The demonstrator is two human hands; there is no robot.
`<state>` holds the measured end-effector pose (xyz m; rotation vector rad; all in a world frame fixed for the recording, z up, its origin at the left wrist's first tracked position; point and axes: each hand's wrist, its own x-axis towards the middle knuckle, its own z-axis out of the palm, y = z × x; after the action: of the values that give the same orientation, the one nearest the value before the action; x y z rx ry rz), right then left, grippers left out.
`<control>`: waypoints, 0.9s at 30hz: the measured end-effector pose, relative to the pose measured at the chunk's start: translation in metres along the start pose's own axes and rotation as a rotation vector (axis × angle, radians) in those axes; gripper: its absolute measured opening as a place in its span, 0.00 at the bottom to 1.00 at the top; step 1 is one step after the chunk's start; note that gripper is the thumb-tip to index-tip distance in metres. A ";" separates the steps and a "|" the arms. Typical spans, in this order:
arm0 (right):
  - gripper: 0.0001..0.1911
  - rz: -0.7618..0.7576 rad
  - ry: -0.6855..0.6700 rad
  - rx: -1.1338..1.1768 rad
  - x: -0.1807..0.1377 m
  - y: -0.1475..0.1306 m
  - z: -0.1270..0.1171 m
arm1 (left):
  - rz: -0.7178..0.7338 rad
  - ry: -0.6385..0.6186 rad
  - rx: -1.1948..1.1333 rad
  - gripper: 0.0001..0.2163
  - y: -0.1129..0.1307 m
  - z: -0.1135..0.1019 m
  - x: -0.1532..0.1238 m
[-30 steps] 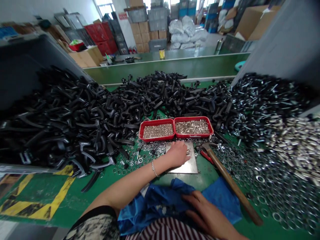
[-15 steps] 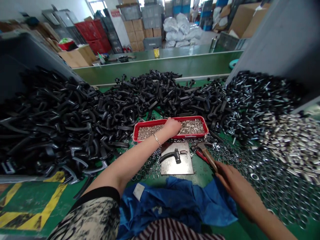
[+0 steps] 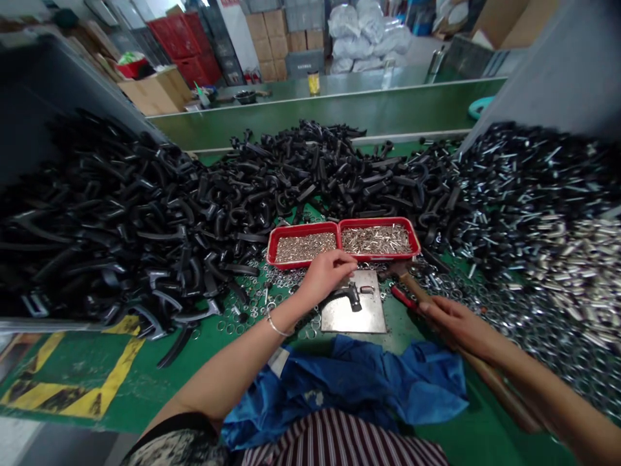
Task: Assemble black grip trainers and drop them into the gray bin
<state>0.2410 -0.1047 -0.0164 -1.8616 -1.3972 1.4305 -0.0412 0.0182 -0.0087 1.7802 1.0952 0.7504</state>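
Our left hand [image 3: 326, 272] pinched shut over black curved plastic handle [image 3: 347, 294] lying on square steel plate [image 3: 361, 318]; contents we cannot tell. Our right hand [image 3: 449, 320] wraps wooden-handled steel hammer [image 3: 411, 285]. Handle placed; striking not yet done, we judge.

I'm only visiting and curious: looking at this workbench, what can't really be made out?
All from the head view:
- Whether the left hand pinches a piece: its fingertips hide it.
- The far end of the hammer handle: covered by the right hand and forearm.
- What the pieces in the red tray are: too small.
- The shiny metal pile at far right: blurred.
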 end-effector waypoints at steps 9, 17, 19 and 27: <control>0.18 -0.108 -0.032 -0.020 -0.032 -0.020 0.030 | -0.077 0.049 0.126 0.06 -0.036 0.025 -0.017; 0.19 -0.189 0.051 -0.247 -0.025 -0.013 0.027 | 0.297 -0.115 0.646 0.09 -0.023 0.021 -0.023; 0.19 -0.235 0.087 -0.309 -0.028 -0.018 0.025 | 0.285 -0.102 0.679 0.19 -0.021 0.021 -0.031; 0.22 -0.307 0.164 -0.561 -0.023 -0.028 0.041 | 0.136 -0.132 0.522 0.42 -0.024 0.027 -0.055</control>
<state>0.1923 -0.1234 0.0002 -1.9009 -2.0356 0.7654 -0.0508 -0.0369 -0.0441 2.3257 1.1594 0.4363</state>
